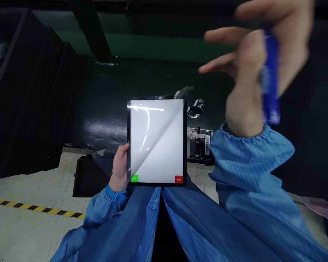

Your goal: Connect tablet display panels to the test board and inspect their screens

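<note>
A tablet (pixel 156 142) with a lit white screen is upright in the middle, with a green box at its lower left corner and a red one at its lower right. Around its left edge my left hand (pixel 120 167) is wrapped, thumb on the frame. My right hand (pixel 251 65) is raised at the upper right, away from the tablet and blurred. A blue object (pixel 270 76), perhaps a pen or marker, is held against its palm by the thumb, while other fingers stretch out. Something thin and transparent seems to cross the screen diagonally.
Behind the tablet lies a dark bench surface (pixel 98 94) with a shiny metal ring-like object (pixel 197 107). An opened device with a label (pixel 200 143) is right of the tablet. Black casings (pixel 30 91) stand at left. A black tray (pixel 89 176) is at lower left, near yellow-black floor tape (pixel 38 208).
</note>
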Tool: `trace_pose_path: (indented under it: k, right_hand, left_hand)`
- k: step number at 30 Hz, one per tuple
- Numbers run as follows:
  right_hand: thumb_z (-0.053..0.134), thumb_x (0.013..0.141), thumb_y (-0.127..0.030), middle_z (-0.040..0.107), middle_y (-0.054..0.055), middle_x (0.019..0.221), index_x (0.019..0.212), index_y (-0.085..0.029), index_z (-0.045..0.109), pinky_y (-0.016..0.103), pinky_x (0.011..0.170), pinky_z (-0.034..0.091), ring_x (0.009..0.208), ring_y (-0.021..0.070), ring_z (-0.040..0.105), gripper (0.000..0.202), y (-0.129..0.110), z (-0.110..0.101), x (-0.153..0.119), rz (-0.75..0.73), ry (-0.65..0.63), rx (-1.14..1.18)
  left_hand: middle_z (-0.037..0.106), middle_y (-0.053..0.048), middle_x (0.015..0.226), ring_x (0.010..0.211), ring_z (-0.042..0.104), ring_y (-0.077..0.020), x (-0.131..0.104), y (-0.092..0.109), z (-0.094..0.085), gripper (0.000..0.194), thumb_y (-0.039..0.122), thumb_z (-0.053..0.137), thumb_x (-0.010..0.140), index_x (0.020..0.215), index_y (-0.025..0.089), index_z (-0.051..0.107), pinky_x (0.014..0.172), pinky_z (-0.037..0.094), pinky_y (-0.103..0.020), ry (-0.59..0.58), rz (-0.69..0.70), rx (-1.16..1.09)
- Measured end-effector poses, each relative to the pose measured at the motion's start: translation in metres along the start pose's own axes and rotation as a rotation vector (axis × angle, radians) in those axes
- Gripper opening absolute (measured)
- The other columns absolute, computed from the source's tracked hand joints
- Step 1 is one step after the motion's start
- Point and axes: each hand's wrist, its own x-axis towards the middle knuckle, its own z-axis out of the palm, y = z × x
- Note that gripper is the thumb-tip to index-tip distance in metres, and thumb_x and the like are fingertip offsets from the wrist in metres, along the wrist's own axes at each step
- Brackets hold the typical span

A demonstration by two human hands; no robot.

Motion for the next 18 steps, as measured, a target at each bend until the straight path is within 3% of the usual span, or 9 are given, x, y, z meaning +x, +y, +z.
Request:
trace_pose_path:
  k: [2, 3, 5, 8, 10, 12, 14, 16, 18]
  right_hand:
    - [0.046, 0.107, -0.020, 0.066, -0.009, 0.118, 0.115, -0.036, 0.067, 0.025, 0.074, 0.064, 0.110, 0.0173, 0.072, 0.028, -0.013, -0.002, -0.007, -0.027, 0.111, -0.083]
    - [0.046, 0.107, -0.021, 0.068, -0.009, 0.116, 0.115, -0.035, 0.068, 0.028, 0.080, 0.064, 0.109, 0.0178, 0.072, 0.027, -0.017, 0.000, -0.012, -0.045, 0.086, -0.142]
    - [0.056, 0.103, -0.028, 0.069, -0.002, 0.125, 0.124, -0.029, 0.065, 0.042, 0.103, 0.059, 0.123, 0.0254, 0.067, 0.022, -0.021, 0.008, -0.027, -0.085, -0.147, -0.294]
    - [0.077, 0.086, -0.051, 0.049, 0.013, 0.156, 0.145, -0.020, 0.049, 0.067, 0.119, 0.038, 0.151, 0.0418, 0.035, 0.072, -0.014, 0.027, -0.059, -0.169, -0.723, -0.457]
    - [0.080, 0.083, -0.049, 0.040, 0.017, 0.162, 0.145, -0.018, 0.050, 0.072, 0.121, 0.030, 0.154, 0.0440, 0.024, 0.075, -0.006, 0.038, -0.081, -0.170, -0.844, -0.543]
    - [0.074, 0.091, -0.036, 0.045, 0.017, 0.158, 0.130, -0.018, 0.060, 0.070, 0.121, 0.032, 0.152, 0.0407, 0.032, 0.046, -0.002, 0.044, -0.098, -0.216, -0.802, -0.626]
    - [0.064, 0.097, -0.019, 0.060, 0.016, 0.145, 0.111, -0.017, 0.066, 0.060, 0.117, 0.044, 0.142, 0.0343, 0.051, 0.015, -0.002, 0.043, -0.109, -0.301, -0.679, -0.663]
    - [0.057, 0.098, -0.008, 0.071, 0.014, 0.131, 0.103, -0.016, 0.067, 0.045, 0.105, 0.058, 0.123, 0.0271, 0.068, 0.014, -0.005, 0.036, -0.113, -0.334, -0.542, -0.631]
    - [0.059, 0.096, -0.005, 0.075, 0.012, 0.124, 0.105, -0.017, 0.068, 0.033, 0.090, 0.064, 0.107, 0.0218, 0.075, 0.018, -0.008, 0.022, -0.113, -0.258, -0.393, -0.564]
  left_hand:
    - [0.079, -0.004, 0.075, 0.099, 0.076, -0.0351, -0.001, 0.001, 0.001, 0.026, 0.043, 0.065, 0.075, 0.075, 0.019, 0.075, 0.082, 0.066, -0.044, 0.013, 0.008, 0.012]
    - [0.079, -0.005, 0.075, 0.098, 0.077, -0.0354, -0.001, 0.002, 0.002, 0.027, 0.044, 0.066, 0.073, 0.075, 0.019, 0.075, 0.082, 0.066, -0.044, 0.023, 0.015, 0.021]
    - [0.080, -0.006, 0.078, 0.098, 0.077, -0.0358, -0.003, 0.003, 0.005, 0.029, 0.045, 0.067, 0.070, 0.077, 0.018, 0.076, 0.084, 0.065, -0.045, 0.038, 0.026, 0.037]
    - [0.081, -0.006, 0.088, 0.107, 0.074, -0.0375, -0.005, 0.005, 0.008, 0.030, 0.045, 0.067, 0.068, 0.080, 0.019, 0.075, 0.090, 0.063, -0.048, 0.015, 0.006, 0.024]
    - [0.082, -0.007, 0.095, 0.115, 0.070, -0.0388, -0.005, 0.006, 0.009, 0.027, 0.043, 0.067, 0.068, 0.080, 0.020, 0.074, 0.096, 0.061, -0.050, -0.007, -0.017, -0.009]
    - [0.081, -0.007, 0.099, 0.120, 0.068, -0.0394, -0.005, 0.007, 0.010, 0.025, 0.041, 0.068, 0.067, 0.080, 0.020, 0.073, 0.099, 0.059, -0.051, 0.013, -0.012, -0.043]
    - [0.081, -0.008, 0.099, 0.120, 0.067, -0.0396, -0.002, 0.008, 0.010, 0.023, 0.038, 0.070, 0.066, 0.078, 0.019, 0.073, 0.100, 0.058, -0.050, 0.061, 0.013, -0.065]
    - [0.082, -0.008, 0.094, 0.116, 0.070, -0.0393, 0.000, 0.009, 0.010, 0.021, 0.036, 0.072, 0.064, 0.075, 0.018, 0.073, 0.098, 0.060, -0.049, 0.118, 0.041, -0.068]
    - [0.081, -0.007, 0.087, 0.110, 0.072, -0.0386, 0.003, 0.009, 0.009, 0.020, 0.036, 0.074, 0.064, 0.072, 0.018, 0.073, 0.094, 0.061, -0.047, 0.153, 0.058, -0.054]
